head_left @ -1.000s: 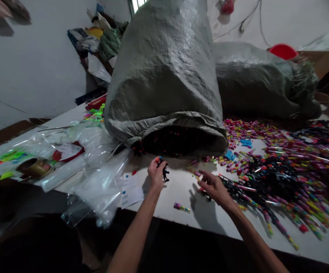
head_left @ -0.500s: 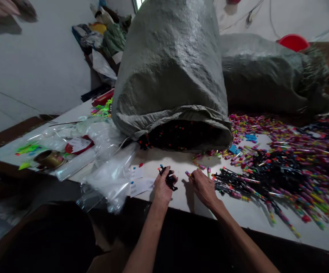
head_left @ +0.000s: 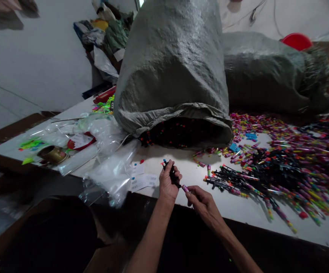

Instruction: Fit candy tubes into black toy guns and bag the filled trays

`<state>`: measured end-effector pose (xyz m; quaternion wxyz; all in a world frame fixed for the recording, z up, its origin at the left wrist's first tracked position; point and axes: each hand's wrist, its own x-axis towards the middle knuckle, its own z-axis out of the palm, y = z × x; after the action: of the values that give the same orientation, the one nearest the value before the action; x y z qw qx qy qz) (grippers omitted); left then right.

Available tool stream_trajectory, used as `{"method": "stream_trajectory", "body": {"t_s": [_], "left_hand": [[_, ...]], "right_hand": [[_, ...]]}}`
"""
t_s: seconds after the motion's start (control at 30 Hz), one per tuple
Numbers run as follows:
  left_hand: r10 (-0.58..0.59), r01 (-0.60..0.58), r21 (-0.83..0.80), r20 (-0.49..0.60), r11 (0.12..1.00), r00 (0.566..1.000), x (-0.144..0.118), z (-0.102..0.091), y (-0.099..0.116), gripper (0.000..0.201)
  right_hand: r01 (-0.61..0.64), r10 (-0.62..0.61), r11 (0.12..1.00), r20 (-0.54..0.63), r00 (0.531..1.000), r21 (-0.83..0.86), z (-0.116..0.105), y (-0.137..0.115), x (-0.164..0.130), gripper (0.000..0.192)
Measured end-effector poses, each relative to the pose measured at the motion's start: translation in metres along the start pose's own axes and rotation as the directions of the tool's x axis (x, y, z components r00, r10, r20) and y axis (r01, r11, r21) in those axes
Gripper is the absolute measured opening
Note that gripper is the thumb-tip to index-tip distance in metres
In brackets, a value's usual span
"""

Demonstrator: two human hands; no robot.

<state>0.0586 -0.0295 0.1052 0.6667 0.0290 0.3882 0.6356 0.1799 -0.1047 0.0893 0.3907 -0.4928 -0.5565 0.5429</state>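
Observation:
My left hand [head_left: 168,182] grips a small black plastic piece [head_left: 172,175] with a coloured tip, near the white table's front edge [head_left: 249,212]. My right hand [head_left: 201,198] pinches a small pink and multicoloured tube [head_left: 185,188] and holds its end against the black piece. A heap of black pieces and colourful tubes [head_left: 278,170] lies on the table to the right of both hands.
A large grey woven sack [head_left: 172,72] lies open toward me, with black pieces in its mouth. A second grey sack [head_left: 269,72] lies behind it. Clear plastic bags [head_left: 110,170], paper labels [head_left: 141,180] and a brass cup [head_left: 52,154] sit to the left.
Both hands drew back from the sack's mouth toward the table's front edge. My right hand picked a colourful tube off the table and brought it to the black piece in my left hand.

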Motion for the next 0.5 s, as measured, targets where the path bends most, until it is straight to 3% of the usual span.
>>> {"method": "stream_trajectory", "body": {"t_s": [0.2, 0.37, 0.5], "left_hand": [[0.083, -0.086, 0.068, 0.044, 0.994, 0.996, -0.011, 0.01, -0.004, 0.038], [0.181, -0.18, 0.099, -0.003, 0.979, 0.984, -0.02, 0.018, -0.011, 0.038], [0.176, -0.174, 0.108, -0.005, 0.979, 0.984, -0.024, 0.021, -0.013, 0.04]], "right_hand": [[0.047, -0.048, 0.999, -0.056, 0.997, -0.022, -0.002, 0.001, -0.008, 0.033], [0.192, -0.219, 0.962, -0.125, 0.968, -0.195, 0.0, 0.01, -0.014, 0.029], [0.298, -0.372, 0.869, -0.125, 0.92, -0.395, 0.002, 0.021, -0.018, 0.031]]}}
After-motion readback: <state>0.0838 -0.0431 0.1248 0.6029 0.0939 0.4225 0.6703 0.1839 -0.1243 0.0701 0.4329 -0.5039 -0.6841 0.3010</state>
